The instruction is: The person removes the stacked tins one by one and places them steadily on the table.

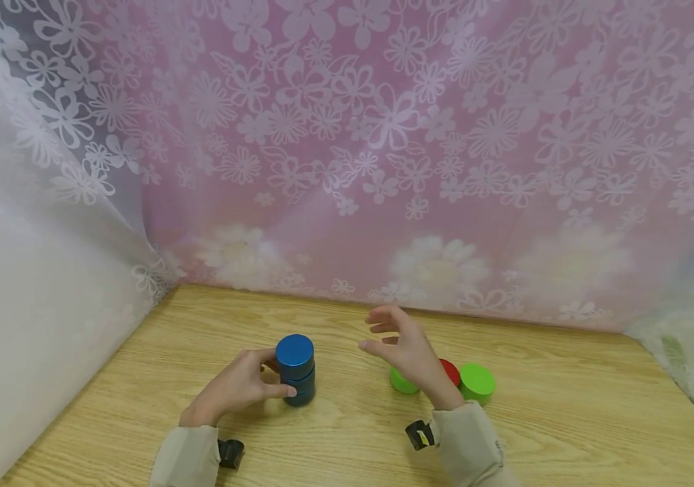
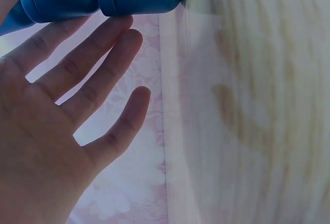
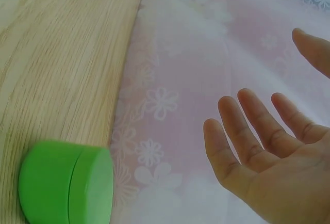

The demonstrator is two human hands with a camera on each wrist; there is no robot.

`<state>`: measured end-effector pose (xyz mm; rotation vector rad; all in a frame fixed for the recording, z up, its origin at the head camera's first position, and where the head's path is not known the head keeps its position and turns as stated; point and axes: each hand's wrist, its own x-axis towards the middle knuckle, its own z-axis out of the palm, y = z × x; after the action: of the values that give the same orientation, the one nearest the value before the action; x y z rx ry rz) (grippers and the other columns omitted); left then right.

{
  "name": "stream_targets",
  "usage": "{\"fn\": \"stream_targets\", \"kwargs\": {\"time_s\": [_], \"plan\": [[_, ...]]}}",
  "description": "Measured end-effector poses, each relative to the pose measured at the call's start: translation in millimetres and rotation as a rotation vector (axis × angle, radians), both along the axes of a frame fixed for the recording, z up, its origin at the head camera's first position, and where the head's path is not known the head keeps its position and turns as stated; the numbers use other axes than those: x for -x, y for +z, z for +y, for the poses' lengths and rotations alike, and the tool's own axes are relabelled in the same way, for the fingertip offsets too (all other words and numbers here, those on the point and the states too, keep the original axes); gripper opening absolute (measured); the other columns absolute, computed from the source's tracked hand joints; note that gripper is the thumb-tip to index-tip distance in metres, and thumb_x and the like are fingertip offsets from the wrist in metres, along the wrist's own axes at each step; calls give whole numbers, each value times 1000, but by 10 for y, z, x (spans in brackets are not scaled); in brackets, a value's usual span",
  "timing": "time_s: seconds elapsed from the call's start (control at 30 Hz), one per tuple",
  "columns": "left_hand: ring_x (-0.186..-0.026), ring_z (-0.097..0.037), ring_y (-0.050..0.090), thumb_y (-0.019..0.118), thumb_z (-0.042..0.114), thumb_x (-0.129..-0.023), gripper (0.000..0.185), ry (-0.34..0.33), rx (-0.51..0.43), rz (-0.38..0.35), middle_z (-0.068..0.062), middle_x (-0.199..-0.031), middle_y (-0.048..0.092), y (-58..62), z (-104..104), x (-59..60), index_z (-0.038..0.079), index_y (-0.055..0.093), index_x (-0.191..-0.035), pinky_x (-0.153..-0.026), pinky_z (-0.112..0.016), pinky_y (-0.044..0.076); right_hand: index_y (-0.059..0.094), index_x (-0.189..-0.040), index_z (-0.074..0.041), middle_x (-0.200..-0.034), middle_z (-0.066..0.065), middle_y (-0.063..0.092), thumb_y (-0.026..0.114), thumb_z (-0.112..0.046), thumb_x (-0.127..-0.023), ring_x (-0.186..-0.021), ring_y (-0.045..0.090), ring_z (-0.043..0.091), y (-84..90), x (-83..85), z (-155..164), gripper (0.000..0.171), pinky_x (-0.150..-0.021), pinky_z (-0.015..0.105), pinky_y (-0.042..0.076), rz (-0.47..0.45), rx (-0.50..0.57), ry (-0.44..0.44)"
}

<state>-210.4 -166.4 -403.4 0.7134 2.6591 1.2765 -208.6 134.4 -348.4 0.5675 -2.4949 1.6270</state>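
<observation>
A left hand (image 1: pixel 240 387) has its grip clamped on a stack of blue containers (image 1: pixel 295 368) standing left of the middle of a wood-grain surface (image 1: pixel 347 436). The thumb presses the near side of the stack low down, while the fingers reach round its left and far sides. The left wrist view shows some fingertips touching the blue walls, with the little finger held away from them. The containers are round and smooth, set one on top of another; the uppermost seems to sit a little off line from those below.

To the right, a right hand (image 1: pixel 404 348) hangs above the surface, its grip apart: thumb and fingers are spread, gently bent, and hold nothing. Its fingertips point left and towards the far edge. Under and beside its wrist stand three round containers in a row: a left green container (image 1: pixel 404 384), a red container (image 1: pixel 450 371) partly hidden by the forearm, and a right green container (image 1: pixel 477 384) next to the red one.

Both arms wear pale sleeves (image 1: pixel 471 443), with a black wrist mount (image 1: pixel 230 454) beside each cuff. A pink floral cloth (image 1: pixel 322 101) hangs along the far edge, and a whitish cloth (image 1: pixel 49 270) covers the left side.
</observation>
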Motion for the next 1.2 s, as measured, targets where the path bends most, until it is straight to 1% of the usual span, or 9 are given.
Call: {"fn": "stream_targets", "kwargs": {"time_s": [0.1,0.2,0.37,0.53,0.6,0.83,1.07,1.2], "plan": [[-96,-21,63,86,29,-85,42,1,2,-1,5,-99,69,0,0,-1,9,71,-118,-88,-56,51,61,-126,0,-123,17,64,79,-8,-89,-112,62,38,-13,5,-50,42,-94,54,51,2,-3,10],[-96,-21,63,86,29,-84,42,3,4,-2,6,-99,69,-4,-1,1,9,71,-118,-88,-56,51,61,-125,0,-123,18,64,78,-6,-89,-112,62,39,-26,8,-101,41,-94,56,50,6,-4,28],[-96,-22,63,86,29,-84,42,6,4,2,6,-99,69,-15,-1,10,8,71,-118,-89,-57,51,59,-127,1,-124,16,64,77,-6,-89,-112,62,36,-46,6,-180,42,-96,59,48,-13,7,59],[-97,-22,63,86,28,-84,42,9,1,-5,5,-100,69,-16,-4,9,8,71,-118,-90,-58,50,58,-128,2,-124,17,63,78,-7,-89,-113,62,38,-77,0,-248,45,-96,61,47,-21,17,87],[-97,-21,63,86,27,-84,42,10,2,-7,5,-100,69,-15,-5,10,7,71,-118,-90,-58,50,57,-128,3,-125,18,63,78,-8,-89,-113,61,40,-88,-6,-275,45,-96,61,47,-18,17,101],[-96,-20,64,85,28,-85,42,4,11,0,6,-100,70,2,1,12,8,71,-118,-89,-57,51,58,-130,-1,-123,14,64,79,-8,-89,-112,62,36,-89,-44,-382,47,-95,56,50,-26,-4,107],[-96,-22,64,85,26,-85,42,4,10,-5,5,-101,70,14,7,9,7,71,-119,-89,-57,51,58,-130,-2,-124,14,64,78,-7,-89,-113,62,37,-99,-53,-467,47,-95,57,49,-35,-26,125],[-97,-21,64,86,27,-85,44,2,10,-6,4,-101,70,13,6,10,7,70,-120,-88,-56,52,57,-131,-1,-124,13,64,79,-9,-89,-113,62,35,-119,-58,-502,48,-95,57,49,-40,-33,139]]}}
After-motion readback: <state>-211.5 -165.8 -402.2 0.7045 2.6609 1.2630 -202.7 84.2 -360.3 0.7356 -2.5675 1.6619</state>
